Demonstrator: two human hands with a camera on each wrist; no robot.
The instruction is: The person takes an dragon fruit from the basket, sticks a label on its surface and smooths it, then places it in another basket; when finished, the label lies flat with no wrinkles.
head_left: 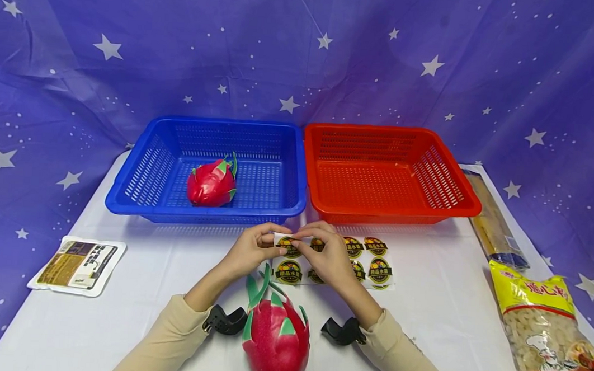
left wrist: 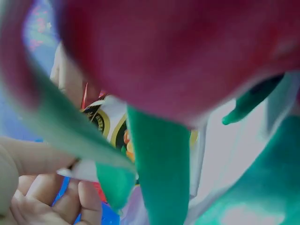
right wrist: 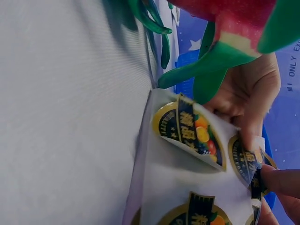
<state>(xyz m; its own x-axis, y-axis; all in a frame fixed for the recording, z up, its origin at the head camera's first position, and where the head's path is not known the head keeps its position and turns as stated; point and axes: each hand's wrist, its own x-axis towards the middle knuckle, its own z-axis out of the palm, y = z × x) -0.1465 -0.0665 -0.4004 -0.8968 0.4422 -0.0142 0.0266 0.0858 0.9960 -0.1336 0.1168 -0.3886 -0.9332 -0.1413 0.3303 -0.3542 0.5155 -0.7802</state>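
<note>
A white sheet of round fruit stickers [head_left: 367,262] lies below the baskets. My left hand [head_left: 250,250] pinches its far left corner between thumb and fingers. At the same corner my right hand [head_left: 330,260] pinches the edge of a black-and-gold sticker [right wrist: 243,159], which bends up from the sheet in the right wrist view. Another sticker [right wrist: 192,136] in that view has a lifted edge. A red dragon fruit [head_left: 276,341] with green scales lies between my forearms, close to the camera. In the left wrist view, the dragon fruit [left wrist: 187,61] covers much of the sheet.
A blue basket [head_left: 200,213] holds another dragon fruit [head_left: 211,184]. Beside it stands a red basket [head_left: 391,213]. A flat white-edged food packet [head_left: 78,266] lies at left. At right are a bag of pasta [head_left: 546,333] and a long brownish packet [head_left: 497,221].
</note>
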